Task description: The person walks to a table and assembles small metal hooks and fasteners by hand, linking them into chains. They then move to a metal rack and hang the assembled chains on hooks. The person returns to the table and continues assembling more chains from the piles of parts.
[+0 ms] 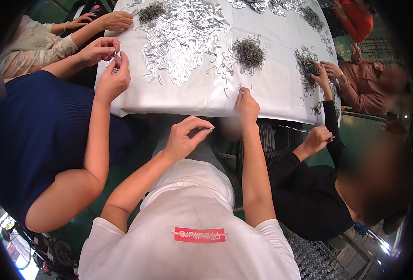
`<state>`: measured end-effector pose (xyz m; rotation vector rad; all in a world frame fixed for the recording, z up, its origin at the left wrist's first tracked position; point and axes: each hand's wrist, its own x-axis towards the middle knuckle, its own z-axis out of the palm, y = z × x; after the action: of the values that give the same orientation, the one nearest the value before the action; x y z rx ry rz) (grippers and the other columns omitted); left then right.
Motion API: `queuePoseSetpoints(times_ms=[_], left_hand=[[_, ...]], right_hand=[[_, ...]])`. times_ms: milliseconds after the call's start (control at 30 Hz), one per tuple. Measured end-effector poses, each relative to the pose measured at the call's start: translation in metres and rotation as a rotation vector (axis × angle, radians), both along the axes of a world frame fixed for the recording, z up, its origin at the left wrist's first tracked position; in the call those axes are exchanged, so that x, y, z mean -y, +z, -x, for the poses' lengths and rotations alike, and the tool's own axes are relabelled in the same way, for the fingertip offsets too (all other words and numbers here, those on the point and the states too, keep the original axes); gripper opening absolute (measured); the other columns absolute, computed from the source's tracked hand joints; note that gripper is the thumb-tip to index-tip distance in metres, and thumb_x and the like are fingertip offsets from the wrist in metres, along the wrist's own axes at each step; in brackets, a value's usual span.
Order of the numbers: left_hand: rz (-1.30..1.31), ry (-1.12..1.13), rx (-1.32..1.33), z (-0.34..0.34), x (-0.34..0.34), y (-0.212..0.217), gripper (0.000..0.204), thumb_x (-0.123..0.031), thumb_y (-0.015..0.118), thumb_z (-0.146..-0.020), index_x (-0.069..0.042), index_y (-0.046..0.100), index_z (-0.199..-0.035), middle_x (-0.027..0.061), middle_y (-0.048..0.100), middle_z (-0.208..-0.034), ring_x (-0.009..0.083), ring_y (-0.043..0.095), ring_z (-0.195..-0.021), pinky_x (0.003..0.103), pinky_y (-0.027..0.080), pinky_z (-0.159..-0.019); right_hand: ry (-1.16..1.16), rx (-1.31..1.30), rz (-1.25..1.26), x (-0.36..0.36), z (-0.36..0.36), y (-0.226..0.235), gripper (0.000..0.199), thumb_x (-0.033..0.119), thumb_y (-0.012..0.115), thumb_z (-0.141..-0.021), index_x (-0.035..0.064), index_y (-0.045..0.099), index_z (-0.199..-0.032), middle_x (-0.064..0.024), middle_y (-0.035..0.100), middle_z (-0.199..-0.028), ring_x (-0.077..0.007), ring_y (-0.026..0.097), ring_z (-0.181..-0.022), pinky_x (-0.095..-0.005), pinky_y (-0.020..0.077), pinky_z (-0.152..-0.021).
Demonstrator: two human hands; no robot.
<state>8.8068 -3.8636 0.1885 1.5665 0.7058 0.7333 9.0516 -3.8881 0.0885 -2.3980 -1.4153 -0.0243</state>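
White-covered desk [139,95] spans the top of your view. Heap of pale slim pieces [183,44] sits left of center on it; smaller bunch of dark wire hooks [249,55] to its right. Your left hand [185,136] is short of the near edge, your right hand [249,107] over that edge. Right pinches one curved hook [246,87]; left pinches a small piece [211,128], kind unclear.

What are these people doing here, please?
The person's right hand holds a thin, curved metal hook over the white-covered table. The left hand, short of its edge, pinches a tiny piece, too small to identify. Beyond lie a heap of small, narrow, pale pieces and dark metal hooks. At right, a black-sleeved co-worker's hand touches another dark heap.
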Motion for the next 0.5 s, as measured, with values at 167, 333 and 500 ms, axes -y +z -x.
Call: queuePoseSetpoints(times_ms=[167, 333, 500], left_hand=[[-0.01, 0.011, 0.0, -0.001, 0.0, -0.004, 0.015, 0.004, 0.068, -0.08, -0.003, 0.069, -0.093, 0.0072, 0.068, -0.089, 0.0147, 0.066, -0.082, 0.025, 0.051, -0.075], [-0.022, 0.043, 0.021, -0.001, -0.004, -0.009, 0.015, 0.001, 0.069, -0.08, -0.004, 0.069, -0.094, 0.0073, 0.068, -0.088, 0.0148, 0.065, -0.078, 0.026, 0.051, -0.072], [-0.023, 0.06, 0.014, -0.001, -0.006, -0.009, 0.014, 0.0, 0.069, -0.08, -0.004, 0.069, -0.094, 0.0062, 0.068, -0.087, 0.0135, 0.064, -0.076, 0.025, 0.051, -0.071]], right_hand=[[0.079, 0.168, -0.142, -0.002, 0.006, -0.015, 0.01, 0.013, 0.057, -0.088, 0.0087, 0.058, -0.097, -0.0109, 0.068, -0.074, -0.0311, 0.062, -0.051, -0.04, 0.0479, -0.046], [0.064, 0.179, -0.144, -0.005, 0.003, -0.023, 0.008, 0.012, 0.057, -0.088, 0.0078, 0.057, -0.095, -0.0111, 0.067, -0.073, -0.0315, 0.062, -0.051, -0.0407, 0.0479, -0.045], [0.09, 0.18, -0.128, -0.009, 0.003, -0.02, 0.006, 0.012, 0.055, -0.089, 0.0073, 0.057, -0.093, -0.0124, 0.067, -0.073, -0.0323, 0.062, -0.052, -0.0413, 0.0477, -0.046]])
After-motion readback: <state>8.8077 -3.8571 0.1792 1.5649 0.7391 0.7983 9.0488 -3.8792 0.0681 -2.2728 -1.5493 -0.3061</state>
